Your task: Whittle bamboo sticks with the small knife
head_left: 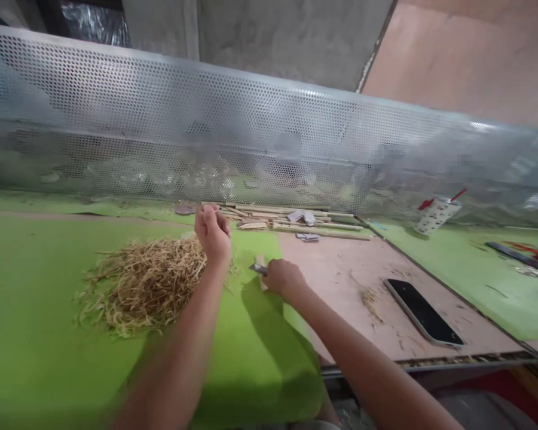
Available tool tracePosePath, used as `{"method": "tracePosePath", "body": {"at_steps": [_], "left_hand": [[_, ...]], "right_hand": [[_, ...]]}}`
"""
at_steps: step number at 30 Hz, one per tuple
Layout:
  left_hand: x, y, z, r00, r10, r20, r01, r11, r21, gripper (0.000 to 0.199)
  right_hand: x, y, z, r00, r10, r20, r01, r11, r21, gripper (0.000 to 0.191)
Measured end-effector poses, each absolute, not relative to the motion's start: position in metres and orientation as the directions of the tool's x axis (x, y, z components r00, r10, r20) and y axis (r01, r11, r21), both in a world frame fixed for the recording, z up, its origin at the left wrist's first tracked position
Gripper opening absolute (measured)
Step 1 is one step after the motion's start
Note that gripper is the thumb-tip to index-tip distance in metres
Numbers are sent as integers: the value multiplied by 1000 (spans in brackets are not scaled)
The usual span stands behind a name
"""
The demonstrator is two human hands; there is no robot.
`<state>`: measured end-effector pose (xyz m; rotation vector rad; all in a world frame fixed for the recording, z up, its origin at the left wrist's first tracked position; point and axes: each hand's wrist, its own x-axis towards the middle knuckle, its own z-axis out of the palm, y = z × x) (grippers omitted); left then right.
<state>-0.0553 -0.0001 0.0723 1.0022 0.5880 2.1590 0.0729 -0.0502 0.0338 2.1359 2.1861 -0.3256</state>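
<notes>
My left hand (pixel 212 232) is raised above the right edge of a heap of dry, straw-like root strands (pixel 147 283), its fingers curled closed. Whatever it may hold is too small or hidden to make out. My right hand (pixel 285 278) grips a small knife (pixel 259 269), its short grey blade pointing left. The handle is hidden in the fist. Beneath the blade lies a small pale wooden piece (pixel 260 260) on the green mat (pixel 251 352).
Thin wooden sticks (pixel 323 230) and grey scraps (pixel 302 217) lie along a perforated metal divider (pixel 251 137). At right are a phone (pixel 425 312), a patterned cup (pixel 437 216) with red items, and a dark flat tool (pixel 515 255). Loose fibres (pixel 370 300) lie by the phone.
</notes>
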Motion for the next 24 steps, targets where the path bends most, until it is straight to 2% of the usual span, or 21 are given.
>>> {"method": "tracePosePath", "body": {"at_steps": [4, 7, 9, 12, 15, 17, 19, 22, 24], "left_hand": [[-56, 0, 72, -486, 705, 516, -324, -694, 643, 32], [-53, 1, 71, -495, 678, 543, -262, -712, 651, 30], [-46, 3, 66, -497, 693, 523, -211, -681, 701, 26], [-29, 4, 53, -425, 815, 393, -145, -490, 859, 17], [-8, 1, 37, -217, 968, 124, -169, -162, 972, 22], [2, -3, 28, -53, 998, -22, -214, 10, 977, 21], [8, -7, 23, 95, 991, -97, -253, 119, 960, 13], [10, -11, 21, 151, 974, -167, -281, 204, 938, 5], [9, -12, 22, 152, 970, -190, -313, 229, 922, 7]], "right_hand": [[50, -58, 34, -218, 969, -113, 972, 206, -110, 28], [68, -47, 45, -118, 989, -92, 967, 94, -235, 26], [95, -32, 50, -60, 998, -6, 937, 54, -344, 25], [131, -14, 49, 16, 986, 164, 885, 63, -462, 34], [144, -6, 42, 19, 949, 315, 870, 140, -473, 34], [143, -6, 37, -25, 934, 355, 861, 200, -467, 30], [140, -7, 31, -117, 929, 352, 826, 288, -484, 27], [141, -9, 27, -265, 894, 361, 739, 429, -519, 28], [147, -11, 26, -257, 888, 382, 740, 435, -514, 32]]}}
